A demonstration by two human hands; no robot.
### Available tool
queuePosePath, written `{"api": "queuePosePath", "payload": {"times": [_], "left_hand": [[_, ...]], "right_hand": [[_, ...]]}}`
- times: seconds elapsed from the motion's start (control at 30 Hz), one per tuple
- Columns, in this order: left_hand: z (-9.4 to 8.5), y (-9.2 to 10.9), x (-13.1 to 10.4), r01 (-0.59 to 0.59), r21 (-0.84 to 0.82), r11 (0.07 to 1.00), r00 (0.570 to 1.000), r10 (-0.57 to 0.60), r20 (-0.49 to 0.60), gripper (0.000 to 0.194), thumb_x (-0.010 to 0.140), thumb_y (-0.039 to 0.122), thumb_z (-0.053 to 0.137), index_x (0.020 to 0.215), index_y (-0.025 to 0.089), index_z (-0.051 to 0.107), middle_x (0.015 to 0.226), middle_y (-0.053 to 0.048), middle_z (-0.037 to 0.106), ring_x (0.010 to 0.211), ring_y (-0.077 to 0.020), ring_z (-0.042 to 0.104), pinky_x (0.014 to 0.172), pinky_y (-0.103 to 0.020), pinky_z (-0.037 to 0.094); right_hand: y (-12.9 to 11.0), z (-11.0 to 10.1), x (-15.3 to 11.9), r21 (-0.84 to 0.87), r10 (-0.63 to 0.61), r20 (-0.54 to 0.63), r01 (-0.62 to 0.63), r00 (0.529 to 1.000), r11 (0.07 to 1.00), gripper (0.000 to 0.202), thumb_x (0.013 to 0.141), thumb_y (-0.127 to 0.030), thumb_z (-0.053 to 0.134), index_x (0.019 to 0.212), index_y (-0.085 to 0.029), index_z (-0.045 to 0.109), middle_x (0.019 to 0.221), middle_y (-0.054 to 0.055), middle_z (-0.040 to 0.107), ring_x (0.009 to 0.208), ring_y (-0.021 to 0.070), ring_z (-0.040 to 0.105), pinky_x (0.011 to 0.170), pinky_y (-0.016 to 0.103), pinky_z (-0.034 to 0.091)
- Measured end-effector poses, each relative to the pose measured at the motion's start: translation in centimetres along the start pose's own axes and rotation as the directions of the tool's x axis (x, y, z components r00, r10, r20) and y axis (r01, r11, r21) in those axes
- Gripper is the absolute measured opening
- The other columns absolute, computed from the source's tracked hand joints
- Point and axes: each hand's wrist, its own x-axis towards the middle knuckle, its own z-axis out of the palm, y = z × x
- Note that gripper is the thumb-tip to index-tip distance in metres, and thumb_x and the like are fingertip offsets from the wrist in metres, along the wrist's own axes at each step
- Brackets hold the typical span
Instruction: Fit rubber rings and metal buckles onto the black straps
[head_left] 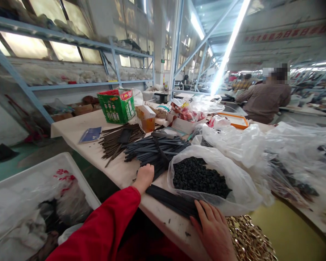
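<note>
A bundle of flat black strips (172, 199) lies along the near edge of the table. My left hand (144, 177) is closed in a fist around its far left end. At the opposite end, my right hand (213, 226) grips the bundle with thumb and fingers on either side. Just beyond the strips sits an open clear plastic bag (241, 185) full of small black loops (198, 177). More black strips (152, 148) are piled behind my left hand. Gold-coloured metal buckles or rings (251, 237) are heaped to the right of my right hand.
Brownish strips (114, 141), a blue booklet (90, 135) and a green carton (116, 106) are farther back on the table (73, 125). A white bin (67, 159) with plastic bags stands at left. Another person (266, 96) sits at the back right.
</note>
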Motion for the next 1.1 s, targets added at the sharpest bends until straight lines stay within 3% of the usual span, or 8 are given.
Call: {"api": "queuePosePath", "payload": {"times": [0.17, 0.3, 0.47, 0.6, 0.67, 0.8, 0.93, 1.1], "left_hand": [[-2.0, 1.6, -3.6, 0.093, -0.352, 0.931, 0.979, -0.021, 0.202, 0.015, 0.082, 0.021, 0.046, 0.088, 0.01, 0.055, 0.091, -0.01, 0.061, 0.085, -0.0204, 0.059, 0.073, -0.033, 0.046], [-0.5, 3.1, -8.6, 0.252, -0.628, 0.736, 0.885, 0.087, 0.458, 0.013, 0.072, 0.023, 0.048, 0.08, 0.014, 0.053, 0.068, -0.003, 0.061, 0.057, -0.0138, 0.059, 0.051, -0.022, 0.044], [2.3, 3.6, -13.2, 0.339, -0.827, 0.448, 0.875, 0.173, 0.452, 0.018, 0.07, 0.026, 0.047, 0.084, 0.015, 0.051, 0.075, -0.002, 0.06, 0.063, -0.0105, 0.058, 0.054, -0.018, 0.041], [2.4, 3.0, -13.6, 0.401, -0.914, 0.064, 0.905, 0.124, 0.406, 0.025, 0.069, 0.02, 0.053, 0.094, 0.014, 0.051, 0.088, -0.005, 0.063, 0.075, -0.013, 0.059, 0.061, -0.02, 0.043], [1.7, 2.6, -13.2, 0.388, -0.92, -0.057, 0.922, 0.042, 0.386, 0.026, 0.076, 0.024, 0.051, 0.099, 0.014, 0.048, 0.088, -0.007, 0.064, 0.078, -0.0141, 0.06, 0.067, -0.024, 0.045], [-0.2, 2.0, -11.9, 0.31, -0.95, 0.036, 0.95, -0.051, 0.308, 0.022, 0.085, 0.028, 0.042, 0.1, 0.012, 0.046, 0.075, -0.004, 0.064, 0.06, -0.0105, 0.059, 0.059, -0.022, 0.043], [-1.0, 1.6, -11.4, 0.344, -0.922, 0.179, 0.929, 0.077, 0.362, 0.024, 0.082, 0.028, 0.041, 0.099, 0.012, 0.046, 0.062, -0.002, 0.062, 0.042, -0.0087, 0.051, 0.044, -0.019, 0.036], [-0.6, 1.6, -11.5, 0.433, -0.882, 0.184, 0.868, 0.178, 0.464, 0.03, 0.078, 0.033, 0.044, 0.099, 0.012, 0.047, 0.058, -0.003, 0.063, 0.036, -0.0084, 0.048, 0.039, -0.018, 0.032]], "right_hand": [[-3.1, -2.7, 0.8, 0.246, 0.036, 0.04, -0.044, 0.999, 0.968, 0.028, 0.086, -0.031, 0.048, 0.111, -0.019, 0.054, 0.099, 0.01, 0.066, 0.09, 0.0257, 0.061, 0.077, 0.041, 0.049], [-6.5, -3.5, 1.2, 0.444, -0.018, 0.163, -0.057, 0.986, 0.894, 0.052, 0.08, -0.029, 0.053, 0.128, -0.015, 0.038, 0.094, 0.009, 0.068, 0.077, 0.0211, 0.066, 0.065, 0.031, 0.055], [-7.6, -1.9, -0.6, 0.376, -0.193, 0.074, 0.152, 0.978, 0.914, 0.059, 0.08, -0.024, 0.052, 0.135, -0.014, 0.032, 0.106, 0.014, 0.067, 0.085, 0.0277, 0.067, 0.066, 0.035, 0.056], [-8.3, 0.2, -3.3, 0.379, -0.145, 0.004, 0.133, 0.989, 0.916, 0.065, 0.082, -0.009, 0.035, 0.143, -0.019, 0.013, 0.104, 0.012, 0.068, 0.081, 0.0257, 0.068, 0.063, 0.034, 0.056], [-9.0, 0.6, -4.2, 0.418, -0.139, -0.006, 0.129, 0.99, 0.899, 0.064, 0.083, -0.008, 0.032, 0.143, -0.021, 0.012, 0.1, 0.01, 0.07, 0.078, 0.0245, 0.069, 0.063, 0.033, 0.056], [-8.3, -1.2, -2.8, 0.512, -0.192, 0.043, 0.144, 0.98, 0.847, 0.046, 0.087, -0.025, 0.037, 0.132, -0.018, 0.035, 0.086, 0.009, 0.071, 0.071, 0.0227, 0.068, 0.061, 0.031, 0.056], [-2.1, -2.8, 3.2, 0.38, 0.016, 0.135, -0.066, 0.991, 0.923, 0.033, 0.089, -0.031, 0.039, 0.115, -0.015, 0.05, 0.094, 0.011, 0.067, 0.086, 0.0225, 0.064, 0.075, 0.033, 0.052], [6.3, 1.1, 9.3, 0.056, 0.2, 0.325, -0.23, 0.924, 0.972, 0.035, 0.088, -0.022, 0.037, 0.115, -0.005, 0.053, 0.112, 0.02, 0.059, 0.096, 0.0275, 0.061, 0.081, 0.038, 0.049]]}}
